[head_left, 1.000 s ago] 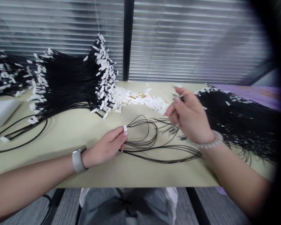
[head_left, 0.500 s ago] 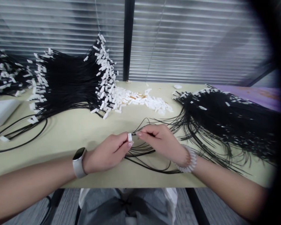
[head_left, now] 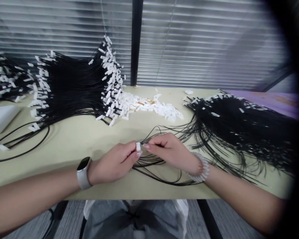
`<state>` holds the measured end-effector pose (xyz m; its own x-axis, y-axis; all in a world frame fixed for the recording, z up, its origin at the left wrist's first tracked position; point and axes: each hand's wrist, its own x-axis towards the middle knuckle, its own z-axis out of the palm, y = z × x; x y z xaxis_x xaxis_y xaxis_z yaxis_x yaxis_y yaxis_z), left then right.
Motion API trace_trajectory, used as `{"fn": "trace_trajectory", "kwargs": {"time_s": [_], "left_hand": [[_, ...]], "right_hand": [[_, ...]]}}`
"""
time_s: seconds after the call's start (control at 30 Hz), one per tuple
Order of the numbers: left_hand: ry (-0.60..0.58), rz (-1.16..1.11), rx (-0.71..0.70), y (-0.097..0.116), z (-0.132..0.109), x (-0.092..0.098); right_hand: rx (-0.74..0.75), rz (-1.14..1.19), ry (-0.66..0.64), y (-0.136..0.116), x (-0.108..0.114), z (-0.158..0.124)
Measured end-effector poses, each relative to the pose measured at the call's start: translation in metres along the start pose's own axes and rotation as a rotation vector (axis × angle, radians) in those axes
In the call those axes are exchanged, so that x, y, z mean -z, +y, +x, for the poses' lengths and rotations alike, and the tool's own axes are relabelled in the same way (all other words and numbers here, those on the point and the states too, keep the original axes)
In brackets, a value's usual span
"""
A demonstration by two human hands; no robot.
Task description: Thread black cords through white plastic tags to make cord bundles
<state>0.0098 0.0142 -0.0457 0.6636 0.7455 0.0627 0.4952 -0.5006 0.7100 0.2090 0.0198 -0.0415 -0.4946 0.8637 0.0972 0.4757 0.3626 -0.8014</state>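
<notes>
Two hands show, one left hand (head_left: 112, 164) and one right hand (head_left: 171, 154), with one white tag (head_left: 138, 146) at the fingertips. On one table (head_left: 64, 149) lie three bundles of black cords (head_left: 72, 88) and one heap of loose white tags (head_left: 149, 106). There is one smartwatch (head_left: 84, 172) and one beaded bracelet (head_left: 200, 167).

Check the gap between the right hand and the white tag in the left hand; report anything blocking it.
Nothing visible blocks it. The right hand has its fingertips just beside the white tag, which the left hand pinches. Thin black cords run from the tag past those fingertips without blocking them.
</notes>
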Motion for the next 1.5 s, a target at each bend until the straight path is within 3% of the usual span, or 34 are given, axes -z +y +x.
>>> {"fn": "trace_trajectory", "kwargs": {"time_s": [0.73, 1.5], "left_hand": [[-0.009, -0.002, -0.004, 0.0012, 0.0004, 0.0000], [-0.034, 0.031, -0.041, 0.0004, 0.0001, -0.0012]], "right_hand": [[-0.052, 0.121, -0.045, -0.0014, 0.0036, -0.0004], [-0.010, 0.056, -0.003, 0.0015, 0.0023, 0.0008]]}}
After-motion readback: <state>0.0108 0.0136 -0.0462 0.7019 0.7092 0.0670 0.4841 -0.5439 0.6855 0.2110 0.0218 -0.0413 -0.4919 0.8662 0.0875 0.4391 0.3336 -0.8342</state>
